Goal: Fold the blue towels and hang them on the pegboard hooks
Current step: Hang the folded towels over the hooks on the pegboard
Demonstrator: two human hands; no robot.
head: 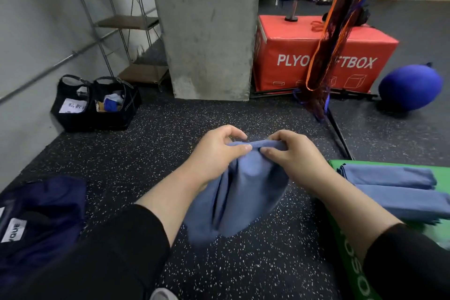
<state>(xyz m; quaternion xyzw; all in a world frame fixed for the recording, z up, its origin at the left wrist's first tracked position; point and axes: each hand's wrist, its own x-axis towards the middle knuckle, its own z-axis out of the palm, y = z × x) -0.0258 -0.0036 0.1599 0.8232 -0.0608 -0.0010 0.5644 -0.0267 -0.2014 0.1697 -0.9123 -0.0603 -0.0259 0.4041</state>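
Observation:
A blue towel [241,192] hangs bunched in mid-air above the speckled floor, its lower part blurred. My left hand [216,151] pinches its top edge on the left. My right hand [292,153] pinches the same edge on the right, the two hands almost touching. Two folded blue towels [394,178] lie side by side on a green mat [350,234] at the right. No pegboard or hooks are in view.
A concrete pillar [209,31] stands ahead, with a red plyo box [316,56] and a blue ball [410,86] to its right. A black bag [97,105] sits by the left wall, a navy bag [39,214] at lower left. Coloured bands [341,19] hang from a stand.

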